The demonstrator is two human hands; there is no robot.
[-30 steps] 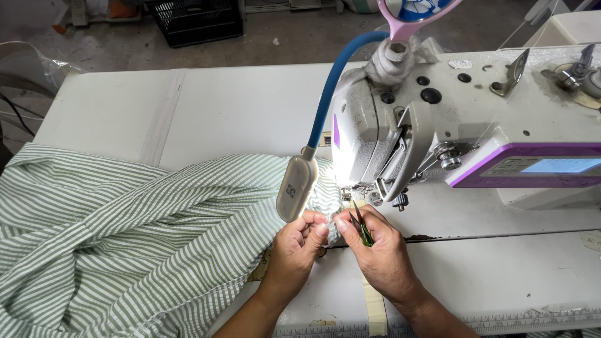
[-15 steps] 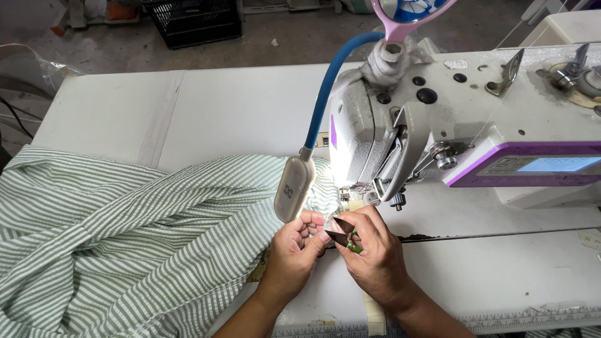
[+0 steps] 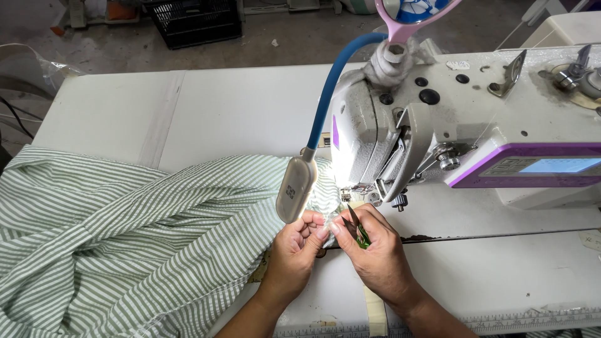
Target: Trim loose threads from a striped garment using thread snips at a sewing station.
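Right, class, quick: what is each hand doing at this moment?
Left hand: closed, pinching the striped fabric edge.
Right hand: closed around small snips, also touching the fabric.

The sewing machine [image 3: 476, 125] fills the right side of the table [image 3: 206, 112] and overhangs the needle spot, closing it from above and behind. The lamp [image 3: 296, 189] on its blue bendy neck hangs just over the left hand [image 3: 299, 250], and the striped cloth [image 3: 125, 238] heaps up to the left. Bare table lies behind the cloth and right of the right hand [image 3: 375, 253].
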